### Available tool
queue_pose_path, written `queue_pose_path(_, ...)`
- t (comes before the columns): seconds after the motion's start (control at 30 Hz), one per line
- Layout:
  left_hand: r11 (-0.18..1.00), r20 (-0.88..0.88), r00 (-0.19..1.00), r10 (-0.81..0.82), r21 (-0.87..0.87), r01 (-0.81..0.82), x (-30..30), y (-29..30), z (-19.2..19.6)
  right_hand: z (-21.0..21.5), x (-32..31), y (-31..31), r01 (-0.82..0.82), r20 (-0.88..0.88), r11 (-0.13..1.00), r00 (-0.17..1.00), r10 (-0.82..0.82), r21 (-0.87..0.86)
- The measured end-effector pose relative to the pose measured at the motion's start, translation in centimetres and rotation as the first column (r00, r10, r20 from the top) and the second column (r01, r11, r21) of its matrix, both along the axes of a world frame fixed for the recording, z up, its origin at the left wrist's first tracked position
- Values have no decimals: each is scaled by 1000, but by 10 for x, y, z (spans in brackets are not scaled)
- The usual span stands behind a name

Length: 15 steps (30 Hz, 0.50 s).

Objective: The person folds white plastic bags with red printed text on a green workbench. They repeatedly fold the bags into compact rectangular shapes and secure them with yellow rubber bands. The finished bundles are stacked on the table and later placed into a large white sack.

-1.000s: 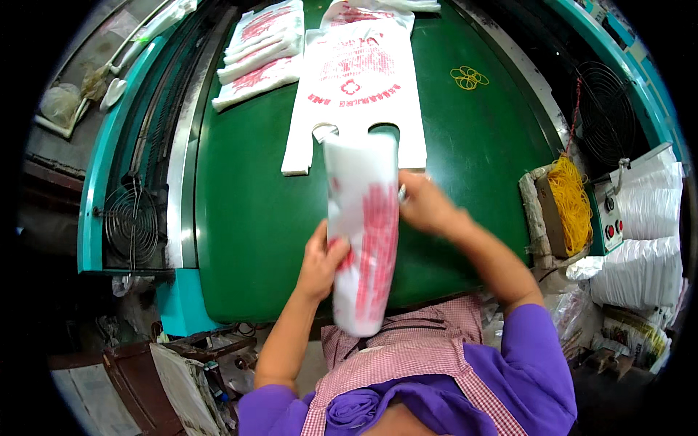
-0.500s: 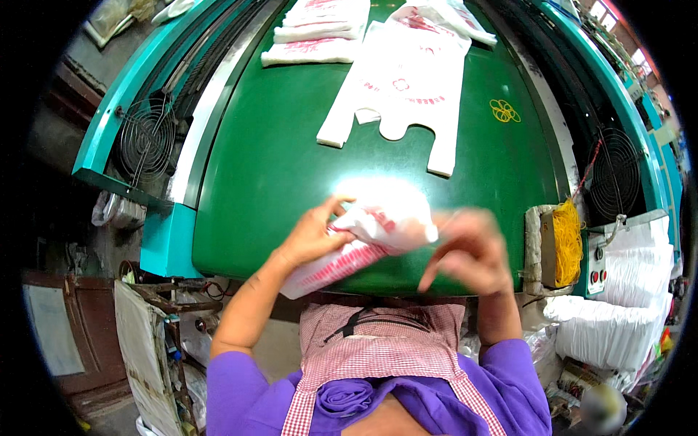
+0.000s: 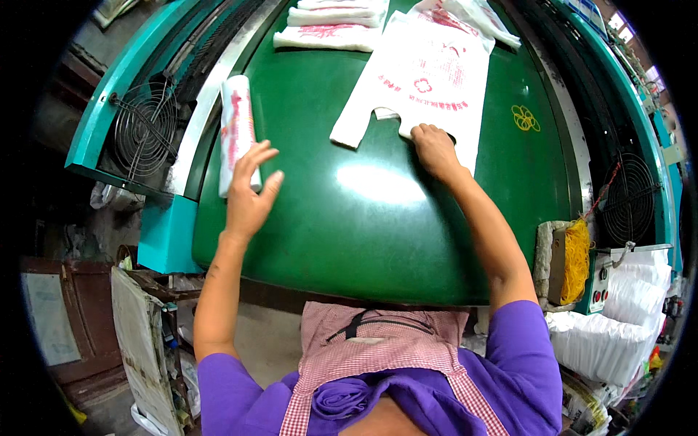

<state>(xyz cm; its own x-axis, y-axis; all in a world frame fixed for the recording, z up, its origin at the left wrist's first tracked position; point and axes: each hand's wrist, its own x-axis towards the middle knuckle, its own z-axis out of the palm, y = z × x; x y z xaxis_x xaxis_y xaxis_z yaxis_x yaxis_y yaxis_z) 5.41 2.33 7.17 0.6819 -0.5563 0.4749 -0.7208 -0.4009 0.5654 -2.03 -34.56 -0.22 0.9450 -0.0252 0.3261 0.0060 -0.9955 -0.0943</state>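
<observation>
A folded, roll-shaped bundle of white plastic bags (image 3: 236,120) with red print lies lengthwise on the left side of the green tabletop (image 3: 305,218). My left hand (image 3: 251,185) is at its near end, fingers stretched and thumb apart, so it is open. Farther up, a flat white vest-style plastic bag (image 3: 436,73) with red print, seemingly a stack of several, lies with its handles toward me. Over the notch between those handles, my right hand (image 3: 436,149) has its fingers curled on the edge. Its fingertips are partly hidden.
Folded white bags (image 3: 331,36) are piled at the far left, and a crumpled bag (image 3: 483,22) lies at the far right. Yellow rubber bands (image 3: 525,118) rest on the table's right side; more yellow bands (image 3: 575,261) hang by the right edge. Round fan guards (image 3: 145,131) flank the table.
The bundle went from between my hands to the table's left side, and my left hand has loosened from it. My right hand reached forward to the flat bag.
</observation>
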Motion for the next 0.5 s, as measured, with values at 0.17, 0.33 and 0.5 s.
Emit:
queue_pose_path(0.17,898,14,932,-363,272,346,-71,-7,-22,6,-105,45,-148,-160,948,967,198,281)
queue_pose_path(0.33,462,-187,753,-631,688,559,-115,12,-38,48,-223,75,-217,-163,816,921,352,536)
queue_pose_path(0.5,727,-69,830,-554,447,522,-106,38,-61,33,-294,56,-28,-521,993,850,84,115)
